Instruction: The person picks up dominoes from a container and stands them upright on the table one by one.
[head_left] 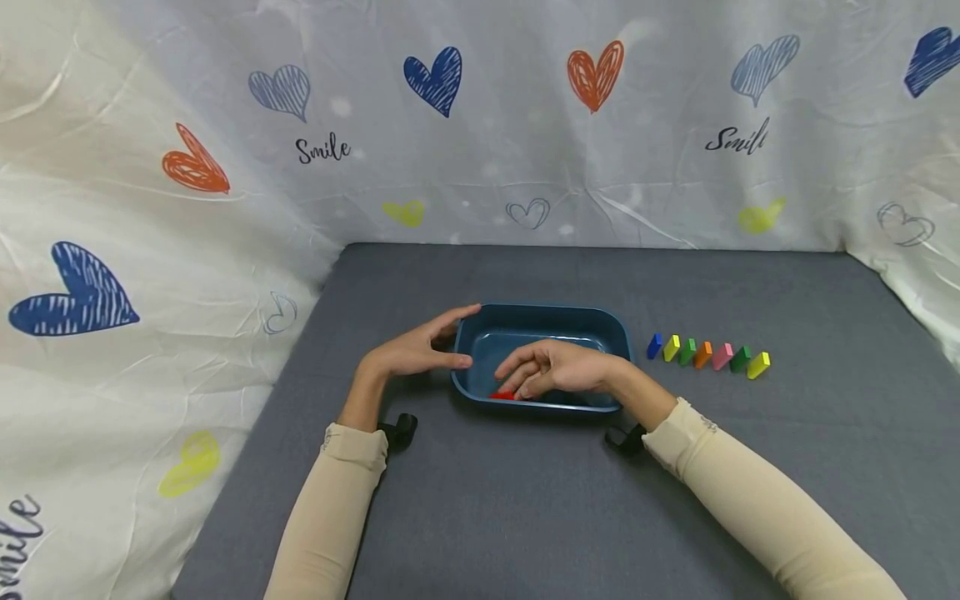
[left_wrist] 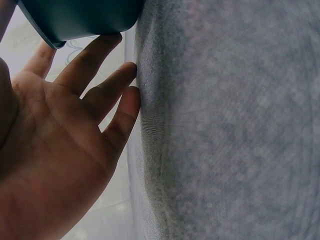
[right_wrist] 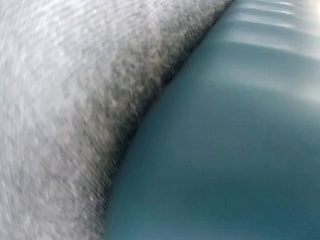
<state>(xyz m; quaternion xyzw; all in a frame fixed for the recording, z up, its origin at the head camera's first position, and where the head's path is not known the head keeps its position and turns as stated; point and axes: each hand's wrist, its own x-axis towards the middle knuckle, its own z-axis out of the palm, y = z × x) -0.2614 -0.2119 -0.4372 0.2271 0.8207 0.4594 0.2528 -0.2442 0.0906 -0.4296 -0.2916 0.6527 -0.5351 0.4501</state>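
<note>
A dark teal rectangular tray (head_left: 540,317) stands on the grey table. My left hand (head_left: 420,346) is at its left end, fingers spread and fairly straight, with the thumb and a fingertip at the rim. In the left wrist view, the fingers of the left hand (left_wrist: 65,115) reach toward the tray's outer wall (left_wrist: 90,20). My right hand (head_left: 558,367) reaches down into the tray, fingers bent at a small red piece (head_left: 501,396) by the near wall. Whether they pinch it is hidden. The right wrist view shows only the tray's side (right_wrist: 215,150) and tablecloth.
To the right of the tray runs a slanting row of small upright dominoes (head_left: 702,355) in blue, yellow, green, orange and pink. Black wrist straps (head_left: 626,439) hang below both wrists. A white curtain (head_left: 510,142) with printed hearts borders the table at the back and left.
</note>
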